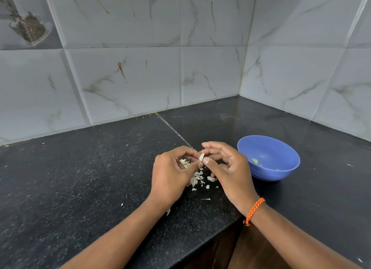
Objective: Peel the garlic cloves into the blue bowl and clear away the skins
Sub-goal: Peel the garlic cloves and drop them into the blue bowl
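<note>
Left hand (pixel 170 172): fingers curled, grip pinching the garlic clove (pixel 201 156) above the desk (pixel 80 178)
Right hand (pixel 226 168): thumb and fingertips pinch the same clove — orange wristband (pixel 254 211) on the wrist
Skins (pixel 196 178): scattered on the desk under both hands
Blue bowl (pixel 281 158): just right of the right hand — a few peeled bits inside
Room: desk edge near the wrists, tiled wall (pixel 200 57) corner behind

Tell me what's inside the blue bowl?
The bowl holds a few pale peeled garlic pieces near its bottom. Its near inner wall is hidden by the rim, so anything lying there can't be seen.
</note>
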Available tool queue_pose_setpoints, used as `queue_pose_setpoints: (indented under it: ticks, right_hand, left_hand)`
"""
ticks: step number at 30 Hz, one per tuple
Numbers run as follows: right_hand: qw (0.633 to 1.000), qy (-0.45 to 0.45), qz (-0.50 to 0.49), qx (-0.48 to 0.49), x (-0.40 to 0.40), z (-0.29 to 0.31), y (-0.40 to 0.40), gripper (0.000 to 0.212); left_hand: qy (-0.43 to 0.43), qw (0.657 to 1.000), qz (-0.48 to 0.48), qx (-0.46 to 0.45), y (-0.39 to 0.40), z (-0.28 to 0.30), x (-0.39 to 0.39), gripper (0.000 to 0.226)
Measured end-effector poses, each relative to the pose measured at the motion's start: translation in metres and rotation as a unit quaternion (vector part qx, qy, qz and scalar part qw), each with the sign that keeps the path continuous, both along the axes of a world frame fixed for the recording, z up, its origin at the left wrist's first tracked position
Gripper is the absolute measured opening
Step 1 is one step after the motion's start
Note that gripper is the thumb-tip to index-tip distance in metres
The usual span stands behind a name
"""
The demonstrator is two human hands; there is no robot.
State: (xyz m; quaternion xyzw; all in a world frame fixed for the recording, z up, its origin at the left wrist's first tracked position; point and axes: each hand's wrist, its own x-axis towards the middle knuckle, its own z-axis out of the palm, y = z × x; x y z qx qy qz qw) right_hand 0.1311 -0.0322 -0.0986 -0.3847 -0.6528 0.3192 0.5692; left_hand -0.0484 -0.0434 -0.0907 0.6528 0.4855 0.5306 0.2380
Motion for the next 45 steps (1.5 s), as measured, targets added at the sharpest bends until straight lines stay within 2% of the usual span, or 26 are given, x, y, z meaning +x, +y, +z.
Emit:
queue_pose_setpoints:
  ticks: [22, 27, 31, 35, 45]
  right_hand:
    - [1.000, 0.005, 0.008, -0.005, -0.0030, 0.0029, -0.0030, 0.029]
    - [1.000, 0.023, 0.017, -0.011, -0.0018, 0.0031, -0.0034, 0.024]
    - [1.000, 0.013, 0.009, -0.015, -0.0008, -0.0002, 0.0004, 0.018]
    - [1.000, -0.026, -0.011, 0.001, -0.0016, -0.0024, 0.0003, 0.018]
    - [0.998, 0.016, 0.025, -0.050, -0.0011, -0.0014, 0.0026, 0.013]
  left_hand:
    - [-0.017, 1.000, -0.012, -0.002, 0.0004, -0.0020, 0.0000, 0.019]
    - [-0.009, 0.998, -0.038, -0.042, 0.0002, -0.0025, 0.0007, 0.004]
    - [-0.018, 0.997, -0.047, -0.053, -0.0001, -0.0014, 0.0013, 0.010]
    - [-0.030, 0.998, -0.031, -0.047, 0.0016, -0.0016, -0.0021, 0.008]
    - [0.001, 0.999, 0.009, -0.033, 0.0024, 0.0009, -0.0039, 0.010]
